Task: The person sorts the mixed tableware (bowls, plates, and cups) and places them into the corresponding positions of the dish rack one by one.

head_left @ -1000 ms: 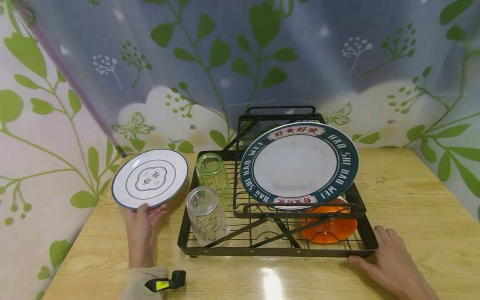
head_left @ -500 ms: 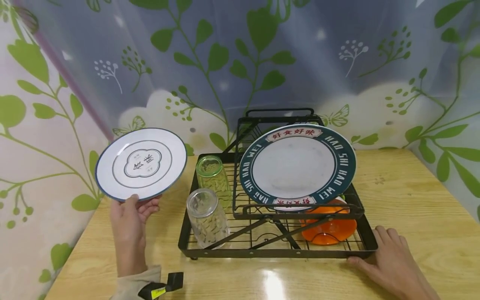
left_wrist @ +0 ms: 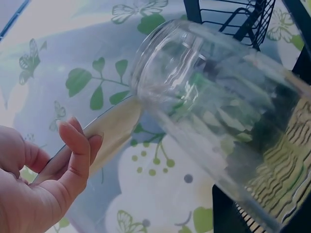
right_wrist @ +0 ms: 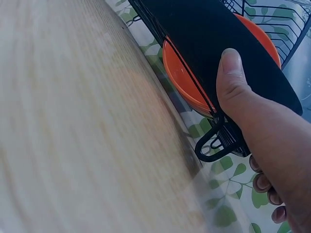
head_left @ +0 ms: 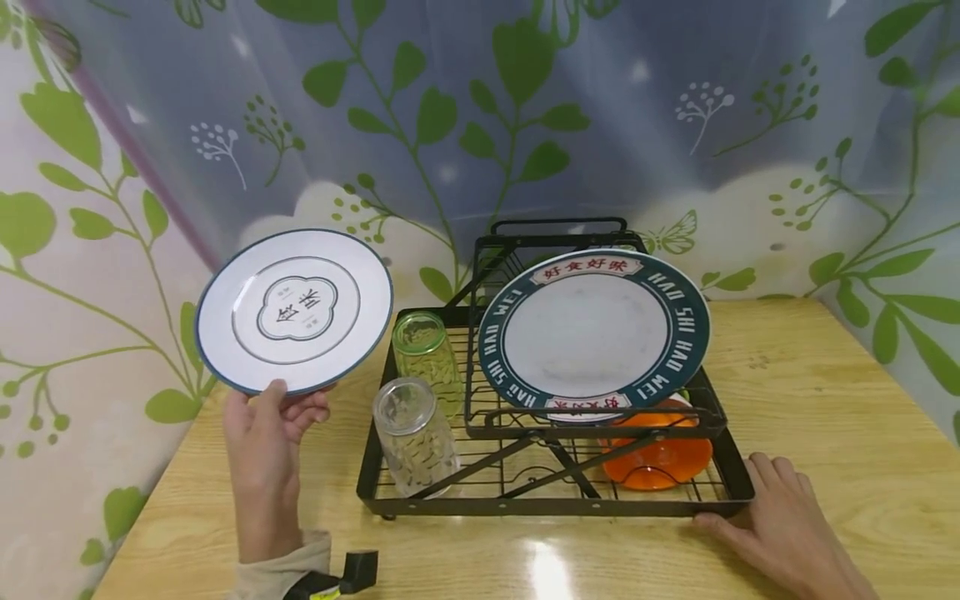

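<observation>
My left hand (head_left: pixel 266 442) pinches the near rim of a white plate (head_left: pixel 296 358) with a blue edge, thumb on top and fingers beneath. The plate hangs tilted above the table, left of a black dish rack (head_left: pixel 551 506). In the left wrist view the plate (left_wrist: pixel 114 124) shows nearly edge-on. My right hand (head_left: pixel 780 521) grips the rack's front right corner. The right wrist view has the thumb (right_wrist: pixel 231 73) pressed on the black rim, the other fingers curled at its side. A larger plate (head_left: pixel 585 333) with a dark green lettered rim leans on the upper tier.
Upside down in the rack's left part stand a green glass (head_left: pixel 427 362) and a clear glass (head_left: pixel 414 437). An orange bowl (head_left: pixel 652 468) lies under the upper tier at the right. A patterned curtain (head_left: pixel 450 125) hangs behind the wooden table (head_left: pixel 825 367).
My left hand has raised the white plate, moving it left at first and then slightly back right. My right hand stays on the rack corner, and the rack has not visibly moved.
</observation>
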A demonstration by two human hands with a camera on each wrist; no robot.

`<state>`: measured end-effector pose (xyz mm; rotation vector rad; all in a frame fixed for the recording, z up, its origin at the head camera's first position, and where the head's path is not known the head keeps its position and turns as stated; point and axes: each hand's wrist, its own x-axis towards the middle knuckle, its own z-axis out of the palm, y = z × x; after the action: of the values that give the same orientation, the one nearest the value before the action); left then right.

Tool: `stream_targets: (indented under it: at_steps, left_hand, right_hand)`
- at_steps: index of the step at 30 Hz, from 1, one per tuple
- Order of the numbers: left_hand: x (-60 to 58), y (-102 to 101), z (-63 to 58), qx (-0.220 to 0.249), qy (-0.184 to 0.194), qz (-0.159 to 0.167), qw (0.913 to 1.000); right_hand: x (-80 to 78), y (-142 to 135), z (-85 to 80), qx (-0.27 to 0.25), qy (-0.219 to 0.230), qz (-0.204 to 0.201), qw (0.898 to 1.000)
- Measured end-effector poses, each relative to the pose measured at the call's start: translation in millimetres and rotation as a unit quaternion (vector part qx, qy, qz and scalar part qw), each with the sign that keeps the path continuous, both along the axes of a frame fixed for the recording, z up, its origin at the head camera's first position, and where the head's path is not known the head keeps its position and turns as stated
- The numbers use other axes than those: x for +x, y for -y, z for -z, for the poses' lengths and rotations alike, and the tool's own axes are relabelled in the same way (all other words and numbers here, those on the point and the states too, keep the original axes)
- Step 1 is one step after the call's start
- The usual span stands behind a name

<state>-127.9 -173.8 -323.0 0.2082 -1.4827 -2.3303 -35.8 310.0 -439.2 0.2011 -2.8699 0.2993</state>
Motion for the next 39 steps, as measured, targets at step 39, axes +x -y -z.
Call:
stream_targets:
  at_steps: [39]
  left_hand:
    - [28.9,-61,-26.0,-0.015,-0.205,0.086,0.9750]
  right_hand:
    - [-0.9,2,0.6,-0.014,-0.002,-0.011,1.000]
